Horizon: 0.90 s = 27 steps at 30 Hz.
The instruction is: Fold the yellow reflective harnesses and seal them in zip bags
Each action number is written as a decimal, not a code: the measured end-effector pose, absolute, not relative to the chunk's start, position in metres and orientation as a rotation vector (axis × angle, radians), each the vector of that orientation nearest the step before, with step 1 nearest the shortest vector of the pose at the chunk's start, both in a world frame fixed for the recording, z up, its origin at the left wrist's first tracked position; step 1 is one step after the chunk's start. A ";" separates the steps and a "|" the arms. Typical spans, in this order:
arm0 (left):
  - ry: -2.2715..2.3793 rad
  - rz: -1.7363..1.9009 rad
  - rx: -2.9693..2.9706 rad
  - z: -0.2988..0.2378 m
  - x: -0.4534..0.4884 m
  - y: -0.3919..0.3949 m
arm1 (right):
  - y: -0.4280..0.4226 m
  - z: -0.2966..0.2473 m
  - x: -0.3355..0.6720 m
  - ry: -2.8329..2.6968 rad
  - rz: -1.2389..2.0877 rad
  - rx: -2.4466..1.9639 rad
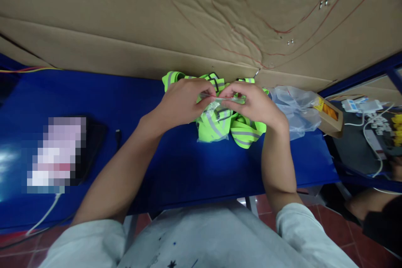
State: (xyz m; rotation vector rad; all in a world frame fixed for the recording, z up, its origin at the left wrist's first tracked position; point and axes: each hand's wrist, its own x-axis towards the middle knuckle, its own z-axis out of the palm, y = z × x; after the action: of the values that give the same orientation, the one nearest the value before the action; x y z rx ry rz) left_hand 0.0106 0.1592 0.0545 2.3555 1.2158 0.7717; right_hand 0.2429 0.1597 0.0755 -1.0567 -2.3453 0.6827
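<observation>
A clear zip-lock bag (213,127) with a red line along its top hangs between my hands, a folded neon-yellow reflective strap inside it. My left hand (193,98) pinches the bag's top edge at its left part. Close beside it, my right hand (246,98) grips the same edge between thumb and fingers. More neon-yellow reflective straps (248,134) with grey stripes and black buckles lie behind and to the right of the bag on the blue table. My hands hide part of that pile.
Crumpled clear plastic bags (293,111) and a small cardboard box (329,117) lie right of the straps. A phone (58,150) with a white cable is at the left, near a black cable plug (118,136). A cardboard wall (125,21) rises behind. Part of another person's arm (370,205) shows at right.
</observation>
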 end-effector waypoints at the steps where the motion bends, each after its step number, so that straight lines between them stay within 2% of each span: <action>1: 1.223 0.769 2.354 0.054 0.010 0.160 | 0.160 0.076 0.247 -2.339 0.694 -1.074; 11: 1.113 0.779 2.366 0.054 0.014 0.158 | 0.163 0.072 0.246 -2.385 0.661 -1.074; 19: 1.140 0.701 2.436 0.046 0.014 0.161 | 0.161 0.075 0.249 -2.374 0.847 -1.093; 27: 0.991 0.640 2.204 0.053 -0.005 0.169 | 0.163 0.077 0.263 -2.328 0.885 -1.228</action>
State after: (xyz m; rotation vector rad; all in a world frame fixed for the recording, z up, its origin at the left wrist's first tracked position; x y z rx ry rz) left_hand -0.0048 0.1689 0.0532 2.2042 0.9908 0.6400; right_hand 0.2628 0.1634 0.0773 -1.2278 -2.3278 0.8854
